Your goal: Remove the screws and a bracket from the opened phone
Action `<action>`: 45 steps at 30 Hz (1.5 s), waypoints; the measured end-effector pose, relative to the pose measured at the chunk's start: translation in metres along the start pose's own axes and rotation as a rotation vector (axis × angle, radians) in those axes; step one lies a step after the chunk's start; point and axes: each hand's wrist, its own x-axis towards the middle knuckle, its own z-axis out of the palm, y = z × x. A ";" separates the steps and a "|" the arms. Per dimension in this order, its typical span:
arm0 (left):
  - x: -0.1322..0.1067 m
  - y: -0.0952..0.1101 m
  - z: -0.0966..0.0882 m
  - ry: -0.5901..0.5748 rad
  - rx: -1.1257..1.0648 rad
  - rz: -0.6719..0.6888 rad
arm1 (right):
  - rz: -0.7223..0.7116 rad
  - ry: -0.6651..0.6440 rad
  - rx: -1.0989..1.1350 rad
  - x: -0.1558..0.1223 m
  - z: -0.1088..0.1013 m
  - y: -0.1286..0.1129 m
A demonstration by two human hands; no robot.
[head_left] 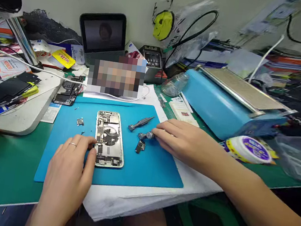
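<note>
An opened phone [116,149] lies on a blue work mat [135,175], its circuit boards and round coil exposed. My left hand [70,165], with a ring on one finger, is curled against the phone's left edge, thumb and forefinger touching it. My right hand [174,135] reaches in from the right, its fingers closed on a grey screwdriver [145,135] lying low over the mat; the thumb is hidden. A second screwdriver [140,123] rests just behind. Beside my right fingertips is a small dark phone part [140,147]. Another small metal part [80,121] lies left of the phone.
Another opened phone [67,91] sits beyond the mat's left corner. At the right stand a blue machine [214,103] with a flat top and a white tub [247,149]. A screen device [102,34] leans at the wall. White paper [114,202] sticks out under the mat.
</note>
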 end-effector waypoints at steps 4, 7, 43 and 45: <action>-0.001 0.001 -0.001 0.008 -0.003 -0.003 | 0.012 0.022 -0.035 0.000 -0.008 0.000; -0.002 0.002 -0.001 0.011 0.000 0.002 | 0.052 0.102 -0.036 0.001 -0.018 -0.004; -0.005 0.014 -0.006 -0.004 0.007 -0.036 | 0.143 0.630 1.274 0.080 0.013 -0.072; -0.006 0.014 -0.006 -0.003 0.005 -0.037 | 0.147 0.623 1.281 0.080 0.014 -0.072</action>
